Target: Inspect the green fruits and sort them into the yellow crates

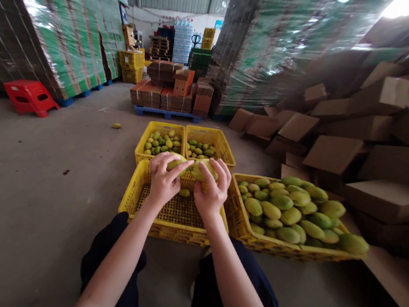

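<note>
My left hand is closed around a yellow-green mango. Another mango sits in the grip of my right hand, close beside the first. Both fruits are held up over a yellow plastic crate in front of my knees, whose slotted floor shows. One small mango lies inside it. To the right, a yellow crate is heaped with green and yellow mangoes.
Two more yellow crates holding smaller mangoes stand just beyond. Flattened cardboard boxes pile up on the right. A loose mango lies on the floor, and a red stool stands at left. Wrapped pallet stacks rise behind.
</note>
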Demonstrator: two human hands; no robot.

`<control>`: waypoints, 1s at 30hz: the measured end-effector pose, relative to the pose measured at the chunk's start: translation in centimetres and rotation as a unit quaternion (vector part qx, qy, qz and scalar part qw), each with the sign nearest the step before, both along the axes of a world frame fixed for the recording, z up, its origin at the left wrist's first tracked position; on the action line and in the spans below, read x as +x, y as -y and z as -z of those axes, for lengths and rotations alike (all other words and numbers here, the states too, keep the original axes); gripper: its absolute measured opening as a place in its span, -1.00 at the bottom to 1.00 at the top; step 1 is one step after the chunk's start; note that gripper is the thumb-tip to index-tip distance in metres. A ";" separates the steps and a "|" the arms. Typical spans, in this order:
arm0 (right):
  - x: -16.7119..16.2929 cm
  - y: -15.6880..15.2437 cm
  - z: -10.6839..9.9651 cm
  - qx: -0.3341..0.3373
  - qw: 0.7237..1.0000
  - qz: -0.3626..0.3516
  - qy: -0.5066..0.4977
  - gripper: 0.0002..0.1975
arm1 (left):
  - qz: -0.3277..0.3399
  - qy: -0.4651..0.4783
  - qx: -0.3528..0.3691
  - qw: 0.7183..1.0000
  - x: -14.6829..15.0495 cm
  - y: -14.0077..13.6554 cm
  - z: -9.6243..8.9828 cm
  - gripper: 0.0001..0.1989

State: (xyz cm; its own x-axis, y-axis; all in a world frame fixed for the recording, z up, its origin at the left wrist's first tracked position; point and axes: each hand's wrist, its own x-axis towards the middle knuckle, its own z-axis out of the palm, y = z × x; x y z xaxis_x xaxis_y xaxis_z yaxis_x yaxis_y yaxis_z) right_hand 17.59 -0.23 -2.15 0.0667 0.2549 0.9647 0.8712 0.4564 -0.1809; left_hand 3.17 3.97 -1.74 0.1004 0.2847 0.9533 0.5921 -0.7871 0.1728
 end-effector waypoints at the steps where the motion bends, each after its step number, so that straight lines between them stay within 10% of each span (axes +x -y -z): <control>1: 0.0 0.1 0.0 -0.004 1.000 -0.004 -0.007 -0.39 | -0.001 0.001 -0.008 1.000 0.0 0.0 0.0 -0.30; 5: -0.2 0.1 -0.2 -0.085 0.981 -0.088 -0.151 -0.53 | 0.092 0.086 -0.126 0.984 0.3 0.0 -0.3 -0.43; 7: -0.3 -0.2 -0.5 -0.168 0.917 -0.184 -0.310 -0.50 | 0.198 0.205 -0.254 0.924 0.6 -0.1 -0.5 -0.44; 11: -0.3 -0.6 -1.1 -0.247 0.703 -0.341 -0.573 -0.54 | 0.370 0.450 -0.511 0.631 1.2 -0.5 -1.2 -0.57; 13: -0.2 -0.6 -1.6 -0.249 0.642 -0.384 -0.615 -0.57 | 0.407 0.505 -0.576 0.498 1.4 -0.7 -1.6 -0.59; 15: -0.1 -0.4 -2.2 -0.268 0.603 -0.419 -0.623 -0.54 | 0.427 0.521 -0.604 0.426 1.4 -0.7 -2.1 -0.57; 26: -0.6 -0.6 -2.9 -0.316 0.482 -0.479 -0.662 -0.61 | 0.479 0.556 -0.576 0.360 2.1 -0.6 -1.9 -0.54; 30: -0.2 -1.1 -2.4 -0.312 0.422 -0.474 -0.707 -0.62 | 0.453 0.642 -0.548 0.287 2.6 -0.7 -1.8 -0.59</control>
